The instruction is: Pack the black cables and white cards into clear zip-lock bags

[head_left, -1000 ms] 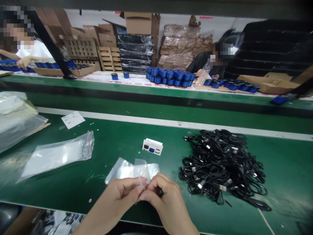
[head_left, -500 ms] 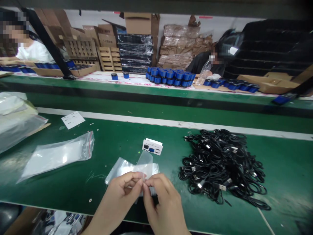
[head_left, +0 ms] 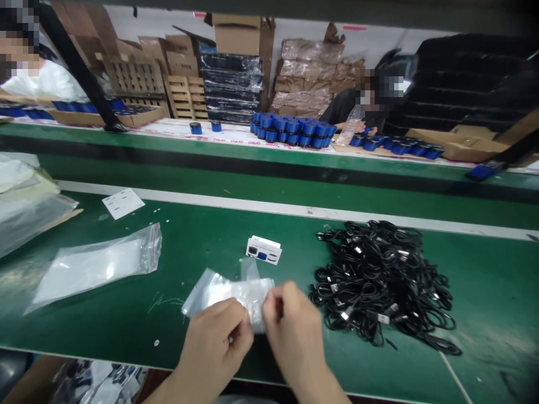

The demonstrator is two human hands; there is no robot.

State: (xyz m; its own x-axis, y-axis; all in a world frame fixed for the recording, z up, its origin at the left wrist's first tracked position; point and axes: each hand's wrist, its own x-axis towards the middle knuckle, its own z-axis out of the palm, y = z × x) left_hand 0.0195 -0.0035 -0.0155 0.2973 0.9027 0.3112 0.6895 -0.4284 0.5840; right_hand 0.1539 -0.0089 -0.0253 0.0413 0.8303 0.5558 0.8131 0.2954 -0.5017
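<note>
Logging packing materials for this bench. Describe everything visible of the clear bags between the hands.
The clear bags are small, thin, glossy see-through plastic pouches, seemingly a few stacked, and wrinkled. They lie mostly flat on the green bench, with one flap sticking up at the far side. The left hand and the right hand pinch their near edge. A small printed card lies just beyond, apart from them.

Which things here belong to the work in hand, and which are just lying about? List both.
In hand: small clear bag, pinched by left hand and right hand; clear bags beneath it.
Lying about, untouched: pile of black cables, printed card, large zip bag, white sticker sheet, blue cylinders on far bench.
</note>
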